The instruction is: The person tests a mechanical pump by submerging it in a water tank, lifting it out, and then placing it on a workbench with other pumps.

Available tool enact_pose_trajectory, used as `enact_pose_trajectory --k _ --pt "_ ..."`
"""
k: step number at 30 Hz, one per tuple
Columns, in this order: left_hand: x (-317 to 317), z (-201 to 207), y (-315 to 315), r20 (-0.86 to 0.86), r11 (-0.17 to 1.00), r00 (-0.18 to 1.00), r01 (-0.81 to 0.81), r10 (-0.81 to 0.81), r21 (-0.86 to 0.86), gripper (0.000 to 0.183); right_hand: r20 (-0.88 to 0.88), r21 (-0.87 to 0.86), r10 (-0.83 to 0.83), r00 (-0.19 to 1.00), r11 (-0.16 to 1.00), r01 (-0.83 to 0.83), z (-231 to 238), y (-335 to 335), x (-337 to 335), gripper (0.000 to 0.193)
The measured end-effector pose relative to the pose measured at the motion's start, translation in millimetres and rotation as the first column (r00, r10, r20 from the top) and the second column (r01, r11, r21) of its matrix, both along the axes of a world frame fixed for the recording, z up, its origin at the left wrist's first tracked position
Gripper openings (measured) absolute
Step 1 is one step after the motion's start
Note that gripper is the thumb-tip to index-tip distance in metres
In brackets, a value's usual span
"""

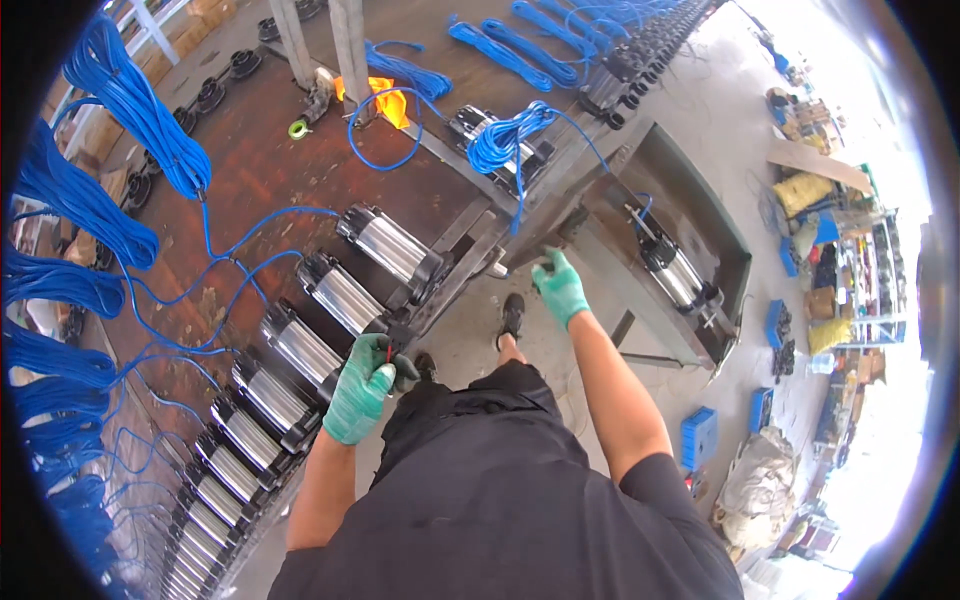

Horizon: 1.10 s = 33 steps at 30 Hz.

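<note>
My left hand (362, 392), in a green glove with dark fingertips, is closed in a pinch at the bench edge. A bit of red and something black show at its fingertips, too small to name. It is beside the black end of a steel cylindrical pump motor (342, 292) in a long row. My right hand (562, 284), also green-gloved, hovers over the gap between the bench and a metal trough (728, 240), its fingers bent and apart with nothing visible in them. One more motor (672, 268) lies in the trough, with a blue cable running to it.
Blue cable coils (140, 110) line the bench's left side, joined to the motors. Another cable coil (505, 140) rests on a motor at the far corner. Two metal posts (350, 50) rise near an orange cloth (388, 102). Blue bins (700, 438) stand on the floor at right.
</note>
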<state>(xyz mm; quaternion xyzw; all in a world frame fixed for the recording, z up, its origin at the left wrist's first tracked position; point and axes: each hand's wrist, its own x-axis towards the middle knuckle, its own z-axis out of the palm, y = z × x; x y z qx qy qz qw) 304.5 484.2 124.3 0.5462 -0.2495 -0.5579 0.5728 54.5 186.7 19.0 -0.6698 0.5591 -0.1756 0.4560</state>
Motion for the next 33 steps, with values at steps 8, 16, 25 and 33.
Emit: enact_pose_trajectory --k 8,16,25,33 --pt "-49.9 29.0 -90.9 0.194 0.938 0.942 -0.307 0.275 0.163 0.04 -0.364 0.042 0.419 0.832 0.899 -0.435 -38.3 -129.5 62.5 0.048" --pt "-85.9 25.4 -209.7 0.743 0.902 0.659 -0.386 0.121 0.195 0.04 0.642 0.636 0.174 0.747 0.423 -0.646 55.8 -133.9 67.1 0.028" --pt "-99.0 23.8 -240.2 0.827 0.859 0.551 -0.47 0.108 0.201 0.04 0.709 0.656 0.006 0.705 0.363 -0.662 79.5 -160.8 91.7 0.021" --pt "-111.0 31.7 -252.5 0.862 0.809 0.481 -0.564 0.16 0.165 0.039 0.74 0.531 0.079 0.668 0.541 -0.652 98.3 -157.0 105.5 0.021"
